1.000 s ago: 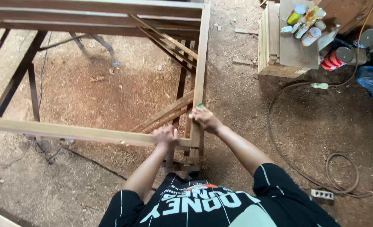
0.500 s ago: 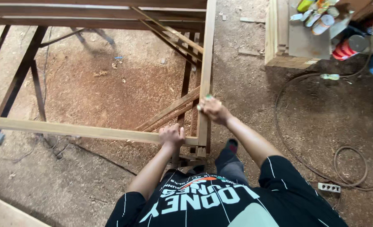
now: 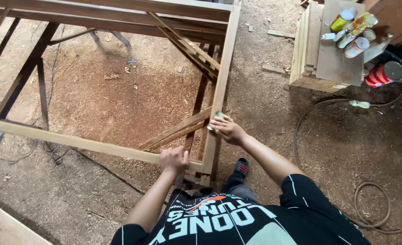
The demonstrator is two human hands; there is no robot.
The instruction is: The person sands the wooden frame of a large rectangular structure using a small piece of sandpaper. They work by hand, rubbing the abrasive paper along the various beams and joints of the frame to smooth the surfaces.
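I look down on a bare wooden frame (image 3: 96, 145) of pale rails and darker diagonal braces standing on a sawdust floor. My left hand (image 3: 173, 159) grips the near horizontal rail close to the frame's corner. My right hand (image 3: 227, 129) presses a small greenish pad (image 3: 217, 116), possibly sandpaper, against the upright side rail (image 3: 222, 77) just above the corner joint. Diagonal braces (image 3: 173, 131) meet that rail beside my right hand. My dark printed shirt fills the bottom of the view.
A stack of wooden boards (image 3: 319, 50) at the upper right carries several cans and bottles (image 3: 355, 27). A red-and-white container (image 3: 382, 73) stands beside it. A hose or cable (image 3: 328, 131) loops over the floor at right. My sandalled foot (image 3: 241, 167) is under the frame corner.
The view has shifted slightly and my right hand has slid a little down along the side rail. My left hand has stayed on the near rail.
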